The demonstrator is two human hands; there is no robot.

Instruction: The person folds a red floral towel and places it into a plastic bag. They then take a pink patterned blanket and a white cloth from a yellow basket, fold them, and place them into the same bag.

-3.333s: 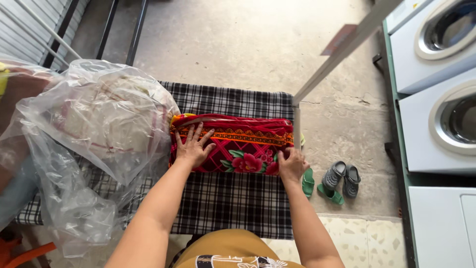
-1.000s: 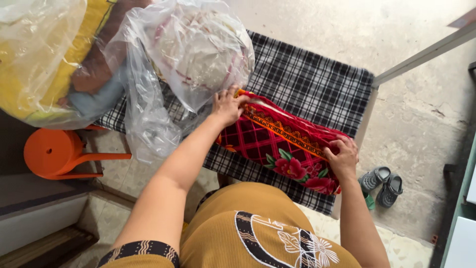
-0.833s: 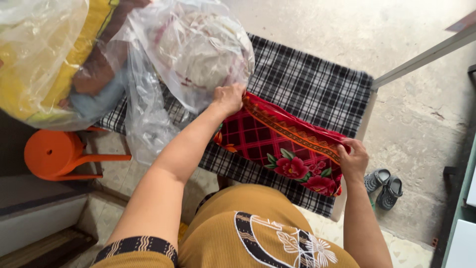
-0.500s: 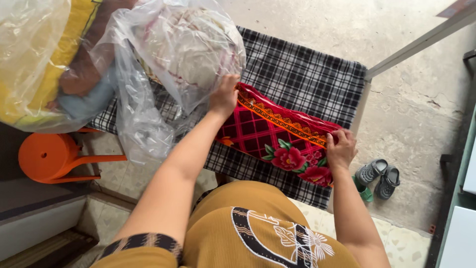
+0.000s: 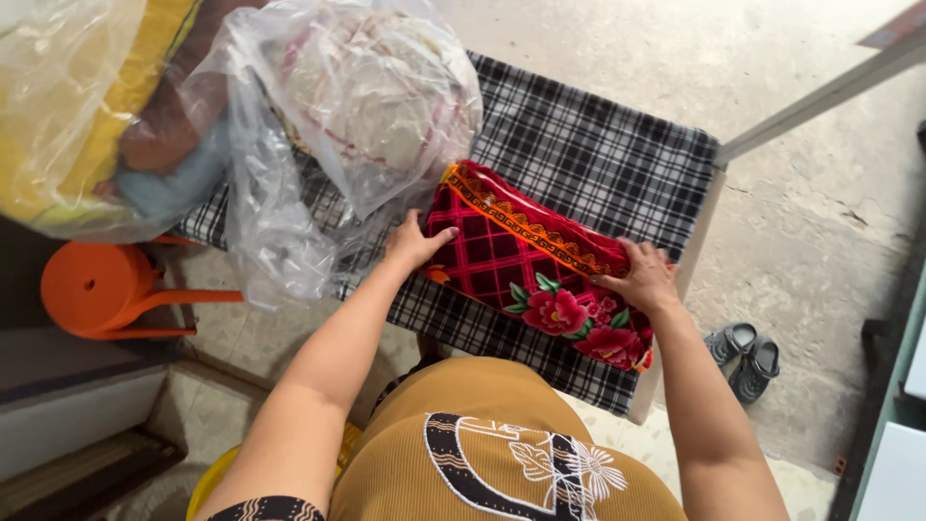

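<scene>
A folded red blanket [image 5: 526, 265] with a check pattern, pink flowers and an orange border lies on a table covered in black-and-white checked cloth [image 5: 598, 145]. My left hand [image 5: 417, 241] rests flat on the blanket's left end, fingers spread. At the right end my right hand [image 5: 644, 277] presses down on the blanket's upper edge. Neither hand grips anything. A clear plastic bag [image 5: 371, 96] with pale folded fabric inside sits just above my left hand, touching the blanket's corner.
A second large clear bag [image 5: 92, 116] with yellow and brown fabric lies at the far left. An orange plastic stool [image 5: 101, 289] stands below it. A pair of grey sandals [image 5: 743, 352] sits on the concrete floor at right. A pale metal bar [image 5: 820, 96] slants at the table's right corner.
My left hand slid from the blanket's top left corner down onto its left end. My right hand moved up along the right end. The view shifted slightly.
</scene>
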